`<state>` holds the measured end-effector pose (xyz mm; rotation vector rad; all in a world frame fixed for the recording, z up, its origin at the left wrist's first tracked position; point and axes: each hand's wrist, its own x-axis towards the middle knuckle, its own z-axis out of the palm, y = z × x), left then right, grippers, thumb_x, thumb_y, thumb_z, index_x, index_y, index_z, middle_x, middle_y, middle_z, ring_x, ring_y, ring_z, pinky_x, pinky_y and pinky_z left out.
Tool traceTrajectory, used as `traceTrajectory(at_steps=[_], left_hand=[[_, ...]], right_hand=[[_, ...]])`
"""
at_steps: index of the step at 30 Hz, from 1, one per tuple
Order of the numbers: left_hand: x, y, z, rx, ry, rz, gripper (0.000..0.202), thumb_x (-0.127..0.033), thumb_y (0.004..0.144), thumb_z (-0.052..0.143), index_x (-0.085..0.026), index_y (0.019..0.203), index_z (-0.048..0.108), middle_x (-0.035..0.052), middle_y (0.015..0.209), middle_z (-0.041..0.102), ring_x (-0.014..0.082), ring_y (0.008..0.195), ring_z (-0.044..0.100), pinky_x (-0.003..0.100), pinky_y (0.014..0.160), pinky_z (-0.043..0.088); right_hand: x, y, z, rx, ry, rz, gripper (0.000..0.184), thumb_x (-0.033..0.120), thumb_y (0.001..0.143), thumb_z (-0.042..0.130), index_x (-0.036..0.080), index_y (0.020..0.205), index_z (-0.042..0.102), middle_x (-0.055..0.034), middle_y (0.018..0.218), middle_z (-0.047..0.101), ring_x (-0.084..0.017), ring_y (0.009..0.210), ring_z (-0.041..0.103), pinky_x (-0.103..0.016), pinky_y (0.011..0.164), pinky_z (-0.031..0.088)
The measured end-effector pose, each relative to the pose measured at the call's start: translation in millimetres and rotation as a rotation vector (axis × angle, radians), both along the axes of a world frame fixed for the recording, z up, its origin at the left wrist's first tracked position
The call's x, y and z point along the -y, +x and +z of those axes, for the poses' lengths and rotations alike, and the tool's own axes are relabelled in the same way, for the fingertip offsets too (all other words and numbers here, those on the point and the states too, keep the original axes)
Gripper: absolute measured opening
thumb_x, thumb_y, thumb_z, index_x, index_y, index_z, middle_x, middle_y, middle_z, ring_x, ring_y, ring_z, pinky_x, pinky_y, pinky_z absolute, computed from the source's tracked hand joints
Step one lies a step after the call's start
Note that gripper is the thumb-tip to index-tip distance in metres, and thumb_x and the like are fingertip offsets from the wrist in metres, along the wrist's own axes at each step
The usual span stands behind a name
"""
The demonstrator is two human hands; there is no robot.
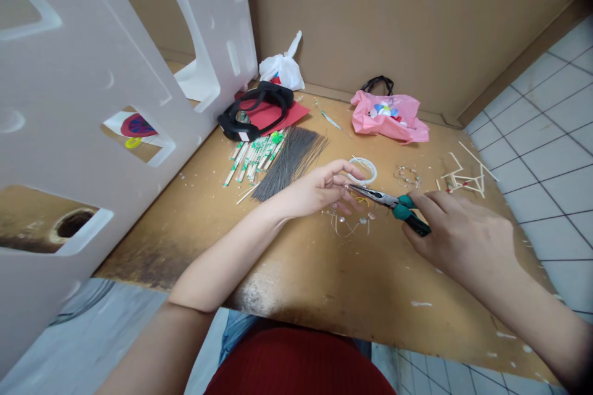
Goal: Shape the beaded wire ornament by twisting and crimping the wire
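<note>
My right hand (456,231) is closed round the green-and-black handles of long-nose pliers (380,197). The plier jaws point left and meet the fingertips of my left hand (324,188). Those fingers pinch a thin beaded wire (348,225) near the jaw tips; its clear beads and loops show just below the hand. Whether the lower part hangs or rests on the table, I cannot tell. A white ring-shaped roll (373,171) lies just behind the fingers. Some yellow strands (362,200) show under the pliers.
Grey wire lengths (290,163) and wrapped sticks (252,159) lie left of my hands, with a black headset strap (241,131) behind. A pink bag (391,118) holds bottle caps. To the right are a beaded ring (407,176) and a stick frame (466,182). A white plastic panel (139,31) stands left.
</note>
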<state>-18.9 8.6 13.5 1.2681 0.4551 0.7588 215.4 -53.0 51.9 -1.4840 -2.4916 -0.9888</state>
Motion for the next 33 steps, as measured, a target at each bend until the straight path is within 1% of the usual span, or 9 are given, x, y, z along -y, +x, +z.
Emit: traceTrajectory(at_steps=[4, 7, 12, 16, 24, 26, 30, 32, 33], left_hand=[[-1, 2, -1.9, 0.020, -0.009, 0.007, 0.025, -0.008, 0.080, 0.049, -0.017, 0.103, 0.048, 0.0056, 0.092, 0.066, 0.0158, 0.076, 0.069, 0.026, 0.063, 0.054], [-2, 3, -3.3, 0.023, -0.007, 0.020, 0.021, -0.011, 0.082, 0.051, -0.016, 0.102, 0.046, 0.0064, 0.095, 0.066, 0.0143, 0.074, 0.069, 0.024, 0.062, 0.054], [-2, 2, -4.0, 0.008, -0.020, 0.027, 0.023, -0.008, 0.082, 0.046, -0.017, 0.103, 0.043, 0.0058, 0.092, 0.065, 0.0153, 0.075, 0.069, 0.025, 0.063, 0.053], [-3, 2, -4.1, 0.019, -0.016, 0.021, 0.023, -0.007, 0.082, 0.047, -0.017, 0.103, 0.044, 0.0041, 0.090, 0.065, 0.0145, 0.074, 0.069, 0.025, 0.062, 0.054], [-3, 3, -4.5, 0.016, -0.016, 0.014, 0.024, -0.005, 0.081, 0.046, -0.016, 0.102, 0.044, 0.0044, 0.088, 0.066, 0.0147, 0.074, 0.069, 0.025, 0.062, 0.054], [-4, 3, -6.6, 0.007, -0.020, 0.013, 0.024, -0.005, 0.081, 0.046, -0.017, 0.102, 0.044, 0.0042, 0.087, 0.066, 0.0146, 0.073, 0.069, 0.024, 0.062, 0.054], [-13, 2, -15.6, -0.023, -0.040, 0.111, 0.024, -0.003, 0.081, 0.045, -0.016, 0.100, 0.044, 0.0044, 0.088, 0.065, 0.0145, 0.073, 0.069, 0.025, 0.062, 0.054], [-20, 0, -19.9, -0.021, -0.063, 0.175, 0.023, -0.005, 0.081, 0.047, -0.016, 0.100, 0.043, 0.0060, 0.092, 0.066, 0.0145, 0.071, 0.069, 0.025, 0.061, 0.054], [-23, -2, -21.2, -0.015, -0.066, 0.172, 0.023, -0.006, 0.081, 0.047, -0.016, 0.101, 0.043, 0.0069, 0.093, 0.066, 0.0150, 0.070, 0.069, 0.026, 0.061, 0.054]], right_hand=[[-1, 1, -2.5, -0.015, -0.019, -0.032, 0.021, 0.035, 0.079, 0.051, 0.018, 0.085, 0.063, -0.0025, 0.069, 0.064, -0.016, 0.058, 0.055, -0.026, 0.047, 0.019], [-3, 1, -3.9, -0.049, -0.055, -0.062, 0.023, 0.036, 0.076, 0.053, 0.020, 0.088, 0.063, -0.0022, 0.071, 0.065, -0.017, 0.061, 0.057, -0.026, 0.047, 0.018], [-3, 0, -1.7, -0.066, -0.088, -0.082, 0.027, 0.035, 0.078, 0.052, 0.020, 0.097, 0.062, -0.0045, 0.084, 0.066, -0.019, 0.069, 0.058, -0.027, 0.051, 0.026], [-1, 1, -0.4, -0.050, -0.084, -0.088, 0.028, 0.036, 0.077, 0.052, 0.019, 0.098, 0.061, -0.0052, 0.084, 0.066, -0.020, 0.071, 0.059, -0.028, 0.053, 0.028], [-1, -4, -5.7, -0.064, -0.104, -0.118, 0.023, 0.036, 0.077, 0.052, 0.020, 0.090, 0.062, -0.0044, 0.078, 0.066, -0.019, 0.065, 0.057, -0.028, 0.048, 0.020], [-2, -6, -4.4, -0.072, -0.119, -0.138, 0.023, 0.036, 0.077, 0.052, 0.020, 0.090, 0.062, -0.0045, 0.080, 0.066, -0.019, 0.066, 0.057, -0.028, 0.047, 0.019], [-2, -4, 2.0, -0.173, -0.206, -0.153, 0.029, 0.033, 0.073, 0.055, 0.023, 0.100, 0.061, -0.0033, 0.092, 0.067, -0.022, 0.075, 0.062, -0.028, 0.047, 0.027], [-2, 3, -0.1, -0.267, -0.261, -0.171, 0.033, 0.031, 0.073, 0.054, 0.024, 0.105, 0.059, -0.0024, 0.095, 0.068, -0.022, 0.079, 0.063, -0.028, 0.051, 0.035], [-2, 7, -4.6, -0.315, -0.284, -0.190, 0.034, 0.032, 0.074, 0.054, 0.025, 0.106, 0.058, -0.0023, 0.096, 0.068, -0.022, 0.079, 0.064, -0.028, 0.053, 0.038]])
